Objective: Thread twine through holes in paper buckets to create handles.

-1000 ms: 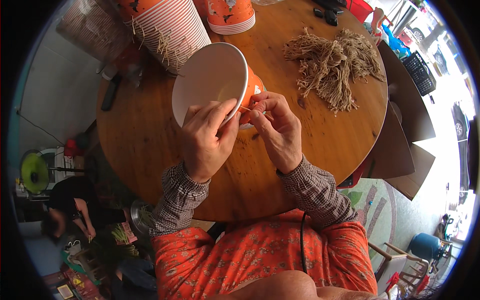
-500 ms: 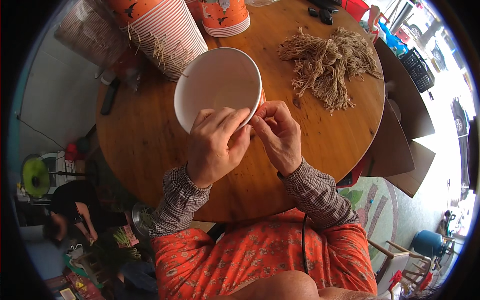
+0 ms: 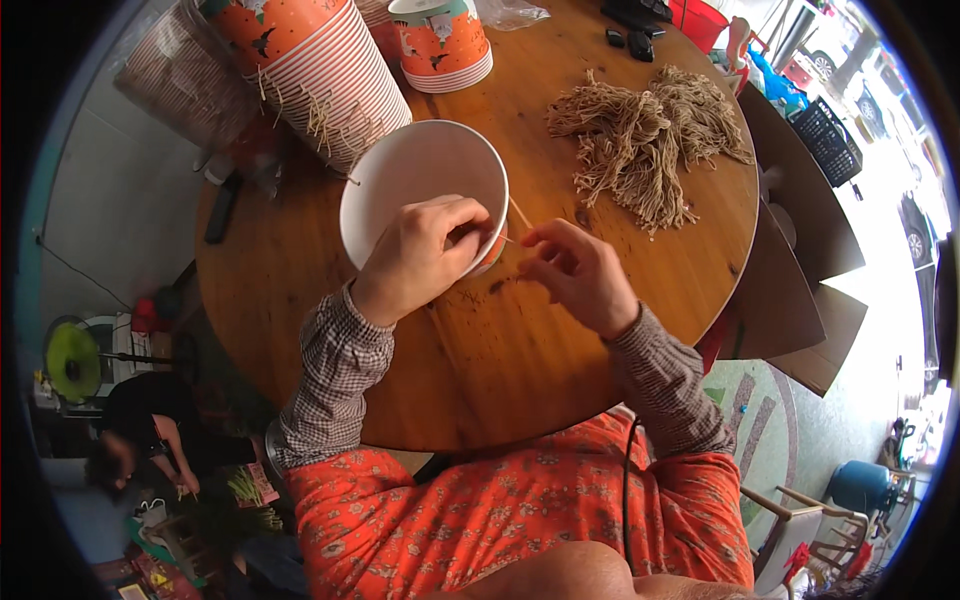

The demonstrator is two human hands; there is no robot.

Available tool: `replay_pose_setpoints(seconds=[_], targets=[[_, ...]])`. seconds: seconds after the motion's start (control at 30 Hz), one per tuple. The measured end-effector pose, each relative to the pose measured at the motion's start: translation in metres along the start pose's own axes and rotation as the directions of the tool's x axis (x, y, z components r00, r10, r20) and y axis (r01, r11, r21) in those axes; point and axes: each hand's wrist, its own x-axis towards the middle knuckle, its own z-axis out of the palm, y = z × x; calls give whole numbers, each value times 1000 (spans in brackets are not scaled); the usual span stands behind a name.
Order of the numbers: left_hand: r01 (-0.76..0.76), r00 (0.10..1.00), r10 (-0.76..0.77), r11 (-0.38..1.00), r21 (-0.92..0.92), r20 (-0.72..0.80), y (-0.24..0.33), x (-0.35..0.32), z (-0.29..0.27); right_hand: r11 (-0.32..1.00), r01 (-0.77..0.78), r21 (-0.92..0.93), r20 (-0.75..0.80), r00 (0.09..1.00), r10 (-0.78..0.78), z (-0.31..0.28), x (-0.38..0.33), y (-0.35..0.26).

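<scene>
A paper bucket (image 3: 415, 165), white inside and orange outside, lies tilted on the round wooden table with its mouth toward me. My left hand (image 3: 425, 245) reaches into the mouth and grips the rim at the near right, its fingertips partly hidden inside. Just outside that rim, my right hand (image 3: 585, 275) pinches a thin tan cord (image 3: 519, 213) that runs to the bucket's side. Another short cord end sticks out at the bucket's left rim. To the right lies a loose bundle of tan cords (image 3: 650, 140).
A tall stack of orange buckets (image 3: 345, 85) with cord ends leans at the back left, beside a plastic-wrapped stack (image 3: 190, 75). More orange buckets (image 3: 440, 50) stand behind. Small black objects (image 3: 640, 45) lie at the far edge. Cardboard boxes (image 3: 780, 280) stand right of the table (image 3: 480, 390).
My right hand has moved right, away from the rim, drawing the cord out. My left hand has shifted slightly left, reaching further into the bucket.
</scene>
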Motion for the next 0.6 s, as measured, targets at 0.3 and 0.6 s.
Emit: replay_pose_setpoints(seconds=[0.3, 0.6], targets=[[-262, 961, 276, 904, 337, 7, 12, -6, 8, 326, 601, -730, -29, 449, -893, -36, 24, -18], [-265, 856, 483, 718, 644, -186, 26, -3, 5, 635, 595, -492, -84, 693, -716, -9, 15, -25]])
